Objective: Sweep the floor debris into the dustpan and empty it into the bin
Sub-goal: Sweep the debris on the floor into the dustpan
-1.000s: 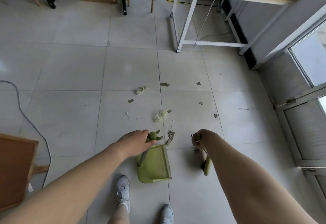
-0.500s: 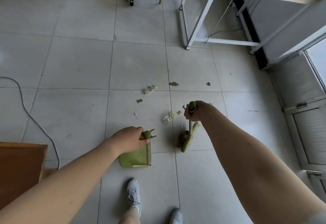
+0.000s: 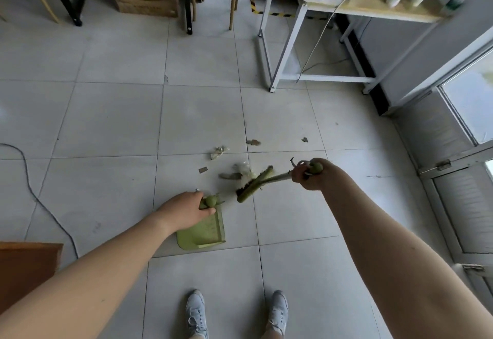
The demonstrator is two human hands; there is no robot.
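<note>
the right hand [image 3: 306, 174] was clenched round the top of the broom handle, and the green broom head [image 3: 254, 184] slanted at about ten o'clock from that fist, its long axis running from one o'clock down to seven. the left hand [image 3: 186, 212] gripped the knob of the dustpan handle; the green dustpan [image 3: 204, 233] rested on the tiled floor [image 3: 106, 120] just below that hand. the broom head lay at about one o'clock from the dustpan, near it but apart. a pale crumpled scrap [image 3: 244, 169] and a brown flake [image 3: 230, 176] sat just beside the bristles at eleven o'clock. further debris [image 3: 218, 151] lay farther out at twelve. i judged the coming stroke turned on that line: the litter had to travel toward seven o'clock to reach the pan. no bin was visible.
</note>
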